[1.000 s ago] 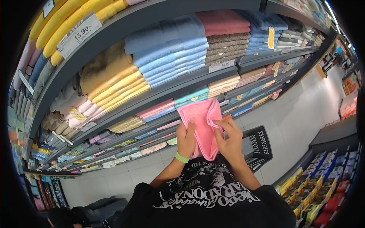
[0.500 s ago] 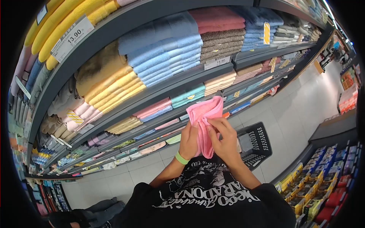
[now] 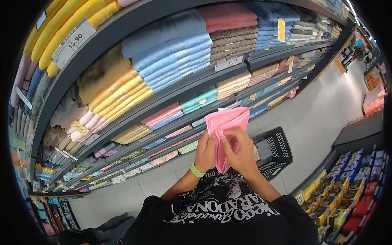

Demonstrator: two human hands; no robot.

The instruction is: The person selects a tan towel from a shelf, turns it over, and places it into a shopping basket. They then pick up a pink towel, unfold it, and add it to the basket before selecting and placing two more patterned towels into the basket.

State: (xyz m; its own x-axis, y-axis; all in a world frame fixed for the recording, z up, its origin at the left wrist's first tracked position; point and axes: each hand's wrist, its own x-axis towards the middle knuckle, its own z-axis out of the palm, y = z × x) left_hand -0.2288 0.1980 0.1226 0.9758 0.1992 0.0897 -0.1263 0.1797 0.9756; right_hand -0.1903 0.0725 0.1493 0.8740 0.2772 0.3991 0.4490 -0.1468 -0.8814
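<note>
A pink towel (image 3: 227, 119), partly folded, is held up in front of my chest between both hands. My left hand (image 3: 206, 151) grips its near left edge, thumb on top; a green band circles that wrist. My right hand (image 3: 238, 149) pinches the towel's middle fold with thumb and curled fingers. The towel's upper part spreads out above my fingers, and its lower end hangs down between my palms. Some fingertips are hidden by the cloth.
Shelves of folded towels run along the left and ahead, with blue towels (image 3: 171, 45), yellow towels (image 3: 118, 94) and a price label (image 3: 229, 63). A black basket (image 3: 281, 149) is beyond my right hand. Packaged goods (image 3: 335, 196) fill a right-hand rack. Another person's dark clothing (image 3: 110, 226) shows lower left.
The towel's top has opened wider and shifted right, its folds now lying differently. My right hand has curled more over the cloth. Both hands keep hold of it.
</note>
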